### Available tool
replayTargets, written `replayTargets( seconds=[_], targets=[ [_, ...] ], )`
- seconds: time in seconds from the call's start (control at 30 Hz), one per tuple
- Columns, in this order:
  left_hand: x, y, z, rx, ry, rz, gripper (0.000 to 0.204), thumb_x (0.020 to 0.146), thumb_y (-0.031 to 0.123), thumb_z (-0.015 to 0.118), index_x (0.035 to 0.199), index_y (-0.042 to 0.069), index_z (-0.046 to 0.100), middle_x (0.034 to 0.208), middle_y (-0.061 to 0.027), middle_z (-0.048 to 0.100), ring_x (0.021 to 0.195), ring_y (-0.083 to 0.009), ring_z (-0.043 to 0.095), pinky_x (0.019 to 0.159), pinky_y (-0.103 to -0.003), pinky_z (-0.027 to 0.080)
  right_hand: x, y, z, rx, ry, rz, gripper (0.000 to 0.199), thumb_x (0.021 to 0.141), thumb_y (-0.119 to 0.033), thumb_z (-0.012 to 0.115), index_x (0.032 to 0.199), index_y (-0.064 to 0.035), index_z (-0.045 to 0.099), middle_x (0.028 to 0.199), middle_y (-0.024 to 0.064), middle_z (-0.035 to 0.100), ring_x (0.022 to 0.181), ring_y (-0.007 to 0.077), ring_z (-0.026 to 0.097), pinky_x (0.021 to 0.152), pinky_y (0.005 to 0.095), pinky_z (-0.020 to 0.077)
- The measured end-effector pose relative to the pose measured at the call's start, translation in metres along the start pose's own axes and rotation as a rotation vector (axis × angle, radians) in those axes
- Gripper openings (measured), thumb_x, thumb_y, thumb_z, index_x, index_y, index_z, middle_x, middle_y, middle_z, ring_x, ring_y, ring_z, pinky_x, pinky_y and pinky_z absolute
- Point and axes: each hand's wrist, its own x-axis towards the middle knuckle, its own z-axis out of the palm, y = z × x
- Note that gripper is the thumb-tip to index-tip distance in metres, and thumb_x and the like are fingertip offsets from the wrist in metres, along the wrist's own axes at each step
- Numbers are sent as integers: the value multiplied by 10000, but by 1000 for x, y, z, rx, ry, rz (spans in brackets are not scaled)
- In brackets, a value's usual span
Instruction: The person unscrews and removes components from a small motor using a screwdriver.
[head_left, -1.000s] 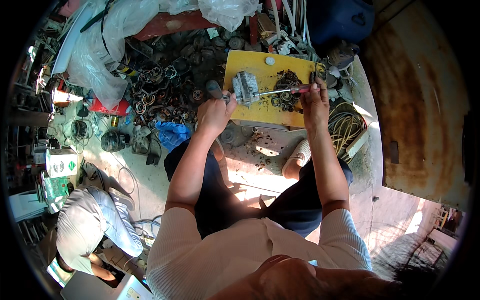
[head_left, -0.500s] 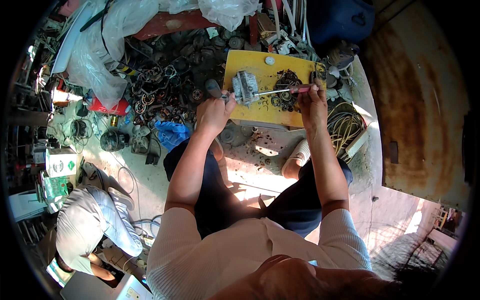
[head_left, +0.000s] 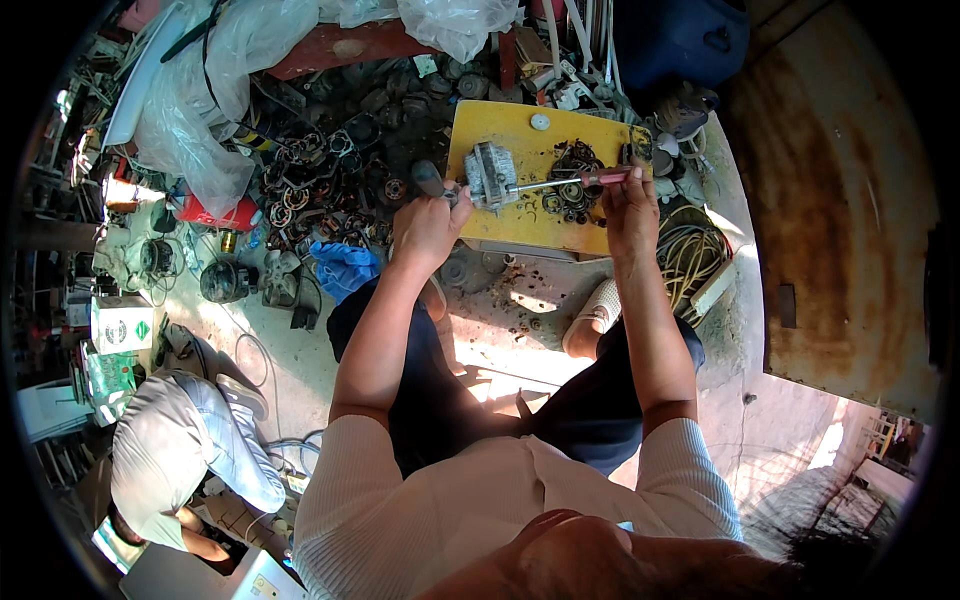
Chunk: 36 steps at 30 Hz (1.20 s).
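On the yellow board lies a silver metal block that looks like a motor part. My right hand grips the red handle of a screwdriver, its shaft pointing left and its tip at the block's right side. Left of the block, my left hand is closed round a tool with a dark rounded end; its kind is unclear. Small dark rings and scraps sit beneath and around the screwdriver shaft. A white round piece rests near the board's far edge.
Heaped motor parts and a blue cloth or bag lie to the left. Coiled cable is by the board's right side. A blue container stands far right. Another person bends over at lower left.
My right hand has shifted slightly to the right along the screwdriver's handle end. The left hand and the metal block look unmoved.
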Motion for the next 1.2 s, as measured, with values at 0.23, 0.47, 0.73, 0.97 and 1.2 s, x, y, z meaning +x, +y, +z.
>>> replayTargets(
  seconds=[0.23,0.47,0.73,0.97,1.2],
  targets=[
    [-1,1,-2,5,-18,-18,312,996,344,447,965,68,590,737,-215,647,736,-433,626,638,-515,481,-15,-8,22,70,-61,-55,372,993,-284,578,1336,-152,521,1090,-30,607,936,73,580,855,260,459],
    [0,1,-1,6,-18,-15,318,995,349,447,949,66,584,732,-216,644,734,-437,622,639,-514,479,-2,-1,3,10,-19,-50,394,981,-250,598,1348,-143,501,1078,-6,637,979,126,626,861,286,497],
    [0,0,0,-14,-12,-10,321,995,348,449,938,62,582,733,-217,639,741,-439,619,642,-515,476,-9,-5,12,10,-48,-56,366,988,-275,586,1333,-163,533,1134,-23,630,1027,116,609,863,268,476],
    [0,0,-1,-33,-11,-3,323,995,351,451,940,61,581,740,-215,636,748,-443,614,645,-514,472,-4,1,3,-2,10,-17,349,987,-275,589,1321,-184,548,1144,-32,628,1033,95,608,857,276,476],
    [1,1,-3,-25,-22,-14,314,994,352,455,951,67,581,757,-219,639,768,-445,611,657,-520,468,-2,3,5,39,-72,-108,381,983,-262,594,1341,-159,513,1112,-23,630,1007,104,620,836,276,494]
  ],
)
